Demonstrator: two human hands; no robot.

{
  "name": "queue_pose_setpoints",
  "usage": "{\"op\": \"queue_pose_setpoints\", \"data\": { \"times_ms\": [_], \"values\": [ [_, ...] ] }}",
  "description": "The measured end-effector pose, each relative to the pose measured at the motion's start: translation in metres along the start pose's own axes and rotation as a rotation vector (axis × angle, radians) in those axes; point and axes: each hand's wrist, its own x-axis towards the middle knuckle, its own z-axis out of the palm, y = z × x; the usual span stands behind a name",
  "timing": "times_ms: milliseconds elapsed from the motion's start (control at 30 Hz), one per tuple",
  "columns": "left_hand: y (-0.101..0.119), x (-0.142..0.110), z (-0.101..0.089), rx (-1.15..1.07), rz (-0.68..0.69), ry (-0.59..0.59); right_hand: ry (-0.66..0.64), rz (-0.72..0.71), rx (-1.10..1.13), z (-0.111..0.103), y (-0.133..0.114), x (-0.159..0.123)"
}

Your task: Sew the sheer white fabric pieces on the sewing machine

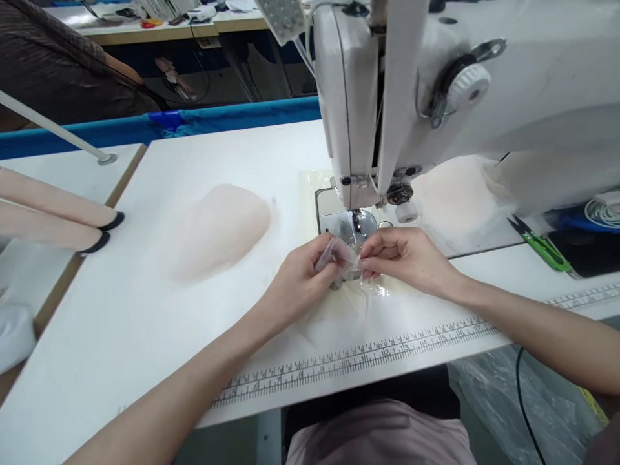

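Observation:
Both my hands meet just in front of the needle of a white sewing machine [351,103]. My left hand [310,268] is closed on a piece of thin, sheer fabric [341,253], which bunches up between its thumb and fingers. Pinched at the right edge of that same fabric is my right hand [400,258], thumb against fingertips. The presser foot [357,221] stands right behind the fabric, over the metal needle plate [334,223]. A sheer beige fabric piece [223,226] lies flat to the left of my hands.
Green thread snips [545,248] lie at the right, beside a dark flat object [581,250]. More pale fabric [455,200] lies under the machine arm. A printed ruler [346,363] runs along the table's front edge. Two beige, dark-tipped bars [58,213] stick in from the left. Another person [62,71] is at back left.

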Motion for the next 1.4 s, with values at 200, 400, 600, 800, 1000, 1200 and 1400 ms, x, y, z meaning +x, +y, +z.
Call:
{"op": "queue_pose_setpoints", "data": {
  "times_ms": [200, 400, 600, 800, 1000, 1200, 1400],
  "values": [
    [-0.004, -0.002, 0.002, 0.154, 0.099, 0.027, 0.03, -0.04, -0.021, 0.0, 0.002, -0.002],
    [-0.011, -0.001, 0.005, 0.268, 0.173, 0.135, 0.048, -0.199, -0.212, 0.002, -0.002, -0.004],
    [-0.009, -0.003, 0.006, 0.252, 0.222, 0.169, 0.057, -0.242, -0.264, 0.002, -0.001, -0.005],
    [-0.01, -0.005, 0.008, 0.178, 0.193, 0.194, 0.085, -0.236, -0.277, 0.002, -0.001, -0.004],
    [-0.011, -0.005, 0.007, 0.219, 0.203, 0.206, 0.067, -0.242, -0.277, 0.001, 0.0, -0.005],
    [-0.008, -0.005, 0.008, 0.29, 0.225, 0.229, 0.042, -0.267, -0.286, 0.0, 0.0, -0.005],
    [-0.008, -0.008, 0.008, 0.363, 0.315, 0.282, 0.004, -0.313, -0.334, 0.002, -0.001, -0.005]
  ]
}}
